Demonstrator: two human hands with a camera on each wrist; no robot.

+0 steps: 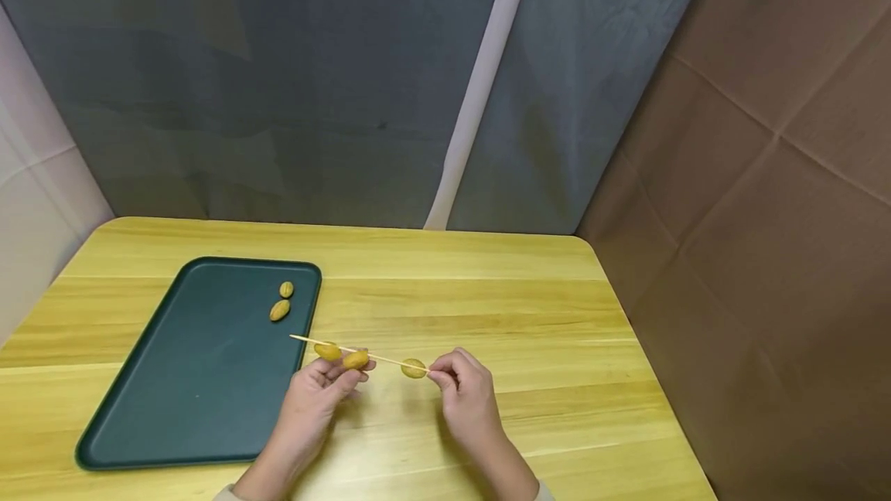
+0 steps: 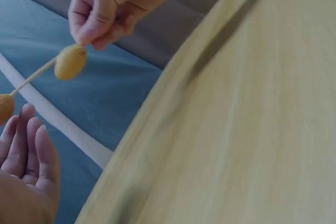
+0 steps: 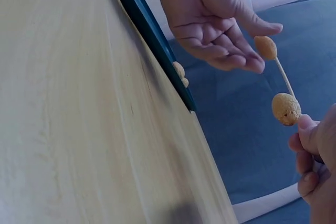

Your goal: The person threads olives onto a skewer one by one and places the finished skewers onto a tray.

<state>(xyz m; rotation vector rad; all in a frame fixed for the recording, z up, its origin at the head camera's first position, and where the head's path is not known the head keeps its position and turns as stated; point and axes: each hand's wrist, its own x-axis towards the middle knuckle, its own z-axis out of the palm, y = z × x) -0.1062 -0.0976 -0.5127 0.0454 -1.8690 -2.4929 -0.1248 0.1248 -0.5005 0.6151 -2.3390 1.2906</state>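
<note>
My right hand [image 1: 468,397] pinches one end of a thin wooden skewer [image 1: 386,360] between thumb and fingertips. Close to that pinch, an oval yellow-brown piece [image 1: 414,368] with a rough skin is threaded on the stick. Two more such pieces, an inner one [image 1: 356,360] and an outer one [image 1: 326,351], sit side by side toward the skewer's bare pointed end. Under these two is my left hand [image 1: 309,408], its fingers loosely extended. In the right wrist view its palm [image 3: 210,22] shows, with the thumb right beside a threaded piece [image 3: 265,48].
A dark green tray [image 1: 202,377] lies on the left of the wooden table [image 1: 557,377]. Near its far right corner are a small oval piece [image 1: 286,289] and a larger one [image 1: 280,310]. Grey-blue cloth [image 1: 278,99] hangs behind the table, brown cloth [image 1: 780,253] on the right.
</note>
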